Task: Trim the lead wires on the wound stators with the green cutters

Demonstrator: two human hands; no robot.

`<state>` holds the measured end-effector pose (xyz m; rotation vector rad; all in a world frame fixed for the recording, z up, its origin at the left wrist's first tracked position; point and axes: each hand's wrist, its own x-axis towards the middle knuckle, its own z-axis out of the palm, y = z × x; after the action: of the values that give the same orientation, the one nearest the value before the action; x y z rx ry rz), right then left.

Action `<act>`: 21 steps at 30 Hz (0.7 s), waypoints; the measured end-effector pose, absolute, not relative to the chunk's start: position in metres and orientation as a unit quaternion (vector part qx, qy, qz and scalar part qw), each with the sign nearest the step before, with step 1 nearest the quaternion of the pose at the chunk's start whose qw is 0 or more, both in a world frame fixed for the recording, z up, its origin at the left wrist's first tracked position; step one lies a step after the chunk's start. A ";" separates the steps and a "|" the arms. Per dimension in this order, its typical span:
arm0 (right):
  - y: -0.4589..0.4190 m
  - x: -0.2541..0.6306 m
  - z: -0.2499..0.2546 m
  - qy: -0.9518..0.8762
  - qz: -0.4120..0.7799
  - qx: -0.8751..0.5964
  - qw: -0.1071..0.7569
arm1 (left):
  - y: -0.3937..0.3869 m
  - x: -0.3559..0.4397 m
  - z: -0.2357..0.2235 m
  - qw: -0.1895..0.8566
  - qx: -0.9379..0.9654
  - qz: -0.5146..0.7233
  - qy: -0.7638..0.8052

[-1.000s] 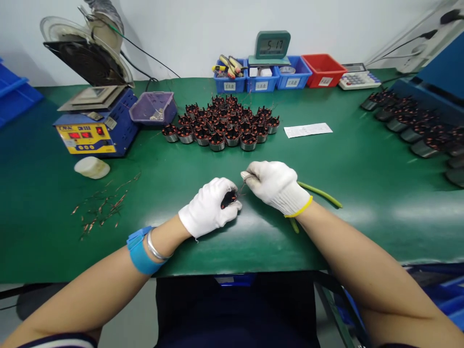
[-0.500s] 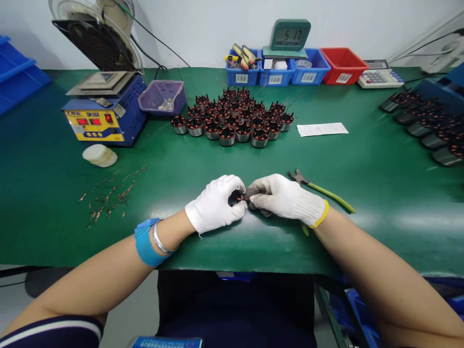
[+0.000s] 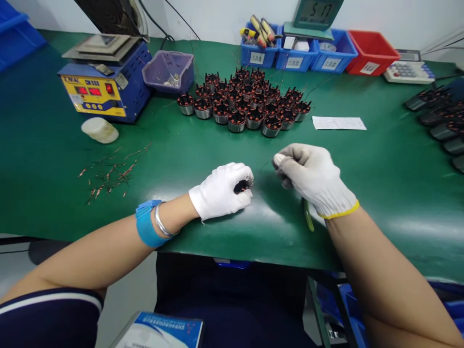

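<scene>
My left hand, in a white glove, is closed round a small motor stator with copper windings, held just above the green mat. My right hand, also gloved, is closed in a pinch a little to the right and higher, pulling a thin wire that runs from the stator. Green-handled cutters lie under my right wrist, mostly hidden.
Several finished stators are grouped at mid-table. A blue solder pot, purple tray, white puck and copper wire scraps sit left. Blue and red bins, a calculator, a paper slip and more parts are behind and right.
My right hand has drawn away from the left, up and to the right, stretching the wire out from the stator. The camera has tilted down and nearer.
</scene>
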<state>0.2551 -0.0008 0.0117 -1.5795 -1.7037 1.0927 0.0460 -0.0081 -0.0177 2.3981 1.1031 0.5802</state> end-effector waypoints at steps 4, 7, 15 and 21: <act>0.001 0.258 0.003 -0.647 0.533 -0.527 0.138 | -0.008 0.046 -0.019 0.211 0.865 0.214 0.402; -0.005 0.249 0.003 -0.687 0.531 -0.483 0.111 | -0.009 0.046 -0.018 0.209 0.866 0.209 0.402; -0.014 0.235 0.005 -0.754 0.382 -0.528 0.084 | -0.009 0.046 -0.015 0.231 0.862 0.199 0.404; -0.007 0.244 0.003 -0.612 0.641 -0.456 0.083 | -0.009 0.047 -0.017 0.236 0.869 0.195 0.389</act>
<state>0.2440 -0.0073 0.0035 -1.3627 -1.8271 1.9130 0.0469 -0.0090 -0.0171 2.3828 1.0665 0.5348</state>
